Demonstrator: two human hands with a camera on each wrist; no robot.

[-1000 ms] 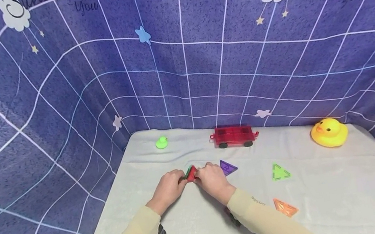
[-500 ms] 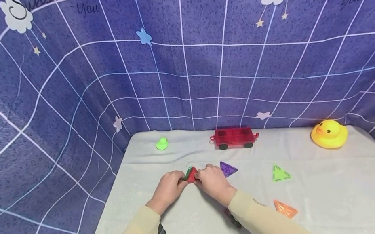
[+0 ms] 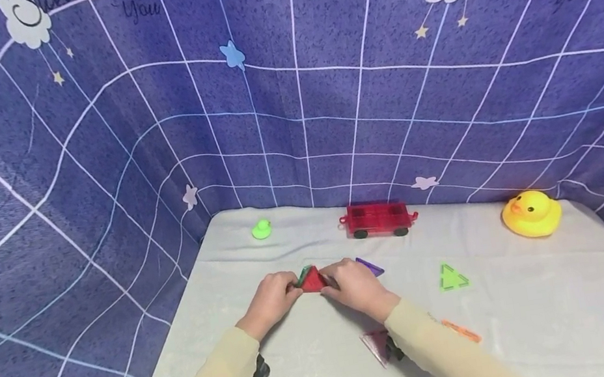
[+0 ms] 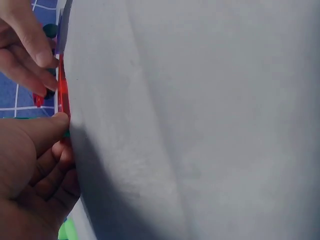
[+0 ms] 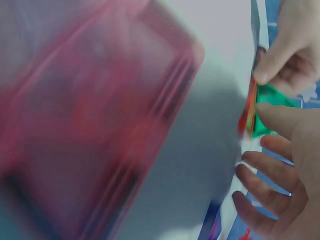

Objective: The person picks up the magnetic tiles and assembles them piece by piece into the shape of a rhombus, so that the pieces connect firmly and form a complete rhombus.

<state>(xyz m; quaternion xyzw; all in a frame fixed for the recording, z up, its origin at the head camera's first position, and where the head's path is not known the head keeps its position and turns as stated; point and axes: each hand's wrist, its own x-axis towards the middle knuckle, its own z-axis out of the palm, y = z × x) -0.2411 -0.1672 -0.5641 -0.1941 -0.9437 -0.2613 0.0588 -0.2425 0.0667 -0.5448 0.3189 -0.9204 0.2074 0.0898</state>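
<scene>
A red triangular magnetic tile (image 3: pixel 313 281) stands leaning against a green magnetic tile (image 3: pixel 303 274) on the table. My left hand (image 3: pixel 270 303) pinches the green tile at its left side, thumb in front. To the right of the red tile is my right hand (image 3: pixel 353 286), its thumb and fingers spread apart. The right wrist view shows this right hand (image 5: pixel 285 165) with its thumb tip at the edge of the tiles and its other fingers loose. A pink see-through tile (image 3: pixel 376 348) is beside my right wrist, large and blurred in the right wrist view.
A purple triangular tile (image 3: pixel 370 266) lies behind my right hand. Right of it lie a light green triangular tile (image 3: pixel 452 278) and an orange tile (image 3: pixel 462 330). A red wheeled base (image 3: pixel 379 220), a small green duck (image 3: pixel 262 229) and a yellow duck (image 3: pixel 532 214) stand along the back.
My right hand has moved slightly right and opened away from the red tile. Its arm now covers more of the purple and orange tiles, and the pink tile shows beside the wrist.
</scene>
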